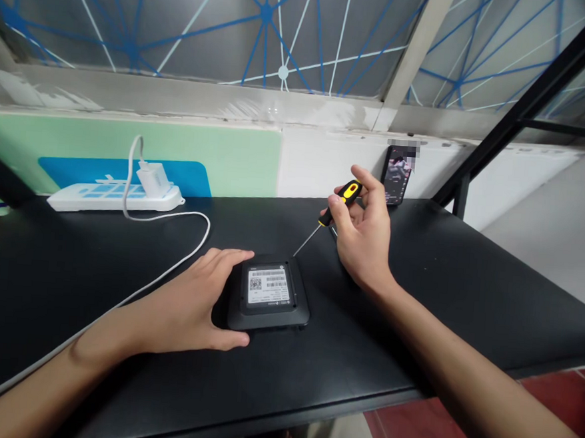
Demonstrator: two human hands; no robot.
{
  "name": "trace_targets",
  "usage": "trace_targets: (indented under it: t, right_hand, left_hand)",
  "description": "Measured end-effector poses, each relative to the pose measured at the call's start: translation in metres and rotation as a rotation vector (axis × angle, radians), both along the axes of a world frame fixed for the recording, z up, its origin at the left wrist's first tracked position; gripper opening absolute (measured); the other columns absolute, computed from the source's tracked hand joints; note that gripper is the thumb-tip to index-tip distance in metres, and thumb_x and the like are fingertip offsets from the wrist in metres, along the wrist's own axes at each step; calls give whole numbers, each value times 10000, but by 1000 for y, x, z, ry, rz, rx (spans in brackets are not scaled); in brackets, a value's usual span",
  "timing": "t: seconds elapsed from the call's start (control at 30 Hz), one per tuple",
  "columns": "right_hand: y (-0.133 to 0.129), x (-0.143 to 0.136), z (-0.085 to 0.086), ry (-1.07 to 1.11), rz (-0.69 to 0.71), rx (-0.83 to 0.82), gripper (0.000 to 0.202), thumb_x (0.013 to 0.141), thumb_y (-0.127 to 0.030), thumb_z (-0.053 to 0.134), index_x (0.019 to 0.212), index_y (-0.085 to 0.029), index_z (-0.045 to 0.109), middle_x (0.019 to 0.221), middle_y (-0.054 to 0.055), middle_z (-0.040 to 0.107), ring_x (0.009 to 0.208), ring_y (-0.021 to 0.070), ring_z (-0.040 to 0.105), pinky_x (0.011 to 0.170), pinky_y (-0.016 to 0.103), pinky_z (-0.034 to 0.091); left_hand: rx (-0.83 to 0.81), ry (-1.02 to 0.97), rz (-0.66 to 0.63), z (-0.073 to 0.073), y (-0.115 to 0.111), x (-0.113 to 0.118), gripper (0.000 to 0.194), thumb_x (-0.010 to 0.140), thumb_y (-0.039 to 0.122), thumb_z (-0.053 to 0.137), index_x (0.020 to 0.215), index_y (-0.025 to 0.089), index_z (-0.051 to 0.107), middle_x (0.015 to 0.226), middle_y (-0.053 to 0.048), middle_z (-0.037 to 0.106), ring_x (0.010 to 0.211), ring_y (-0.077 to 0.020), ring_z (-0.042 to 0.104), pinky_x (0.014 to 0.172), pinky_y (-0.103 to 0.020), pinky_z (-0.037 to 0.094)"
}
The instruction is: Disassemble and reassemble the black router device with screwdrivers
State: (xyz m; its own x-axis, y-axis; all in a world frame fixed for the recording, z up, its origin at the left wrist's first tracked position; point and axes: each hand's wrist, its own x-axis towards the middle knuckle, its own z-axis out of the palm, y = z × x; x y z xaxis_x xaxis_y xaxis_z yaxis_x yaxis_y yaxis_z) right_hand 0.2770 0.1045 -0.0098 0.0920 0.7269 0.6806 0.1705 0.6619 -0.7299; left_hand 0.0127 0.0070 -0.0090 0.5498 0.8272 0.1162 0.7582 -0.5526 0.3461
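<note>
A flat black box (300, 306), square with rounded corners, lies on the black tabletop with its white printed label (270, 285) facing up. My left hand (194, 302) grips its left side, the thumb at the near edge and the fingers at the far edge. In my right hand (367, 227) is a screwdriver (348, 192) with a yellow and black handle, held between thumb and fingers. Its thin shaft slants down to the left, and the tip is at the box's far right corner. Whether the tip sits in a screw hole is too small to tell.
A white power strip (108, 198) with a plugged-in charger (153, 180) stands at the back left. The charger's white cable (169, 267) runs across the table past my left forearm. Against the back wall leans a phone (397, 176). A black metal frame (499, 127) rises at the right.
</note>
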Motion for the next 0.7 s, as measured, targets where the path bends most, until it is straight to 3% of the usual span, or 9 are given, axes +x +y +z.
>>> trace_targets:
  t: [0.2, 0.43, 0.7]
  right_hand:
    - [-8, -5, 4, -1, 45, -18, 438, 912, -417, 648, 1319, -363, 496, 1043, 31, 616, 731, 162, 666, 707, 397, 657]
    - [-16, -12, -1, -37, 154, -34, 420, 922, -390, 639, 1325, -367, 526, 1028, 33, 591, 793, 179, 657, 691, 405, 666]
    - [-22, -16, -1, -42, 171, -35, 399, 926, -392, 634, 1305, -367, 512, 1047, 40, 585, 871, 200, 670, 696, 401, 673]
  left_hand:
    - [6, 10, 39, 0, 1, 1, 953, 727, 499, 793, 1484, 215, 288, 1466, -176, 474, 1329, -405, 501, 1093, -575, 458]
    - [13, -13, 80, -2, 5, -3, 949, 731, 519, 781, 1480, 209, 289, 1472, -185, 469, 1328, -419, 501, 1087, -592, 450]
    - [1, 3, 90, -1, 5, -3, 957, 736, 525, 781, 1481, 203, 274, 1467, -197, 458, 1329, -418, 497, 1080, -596, 456]
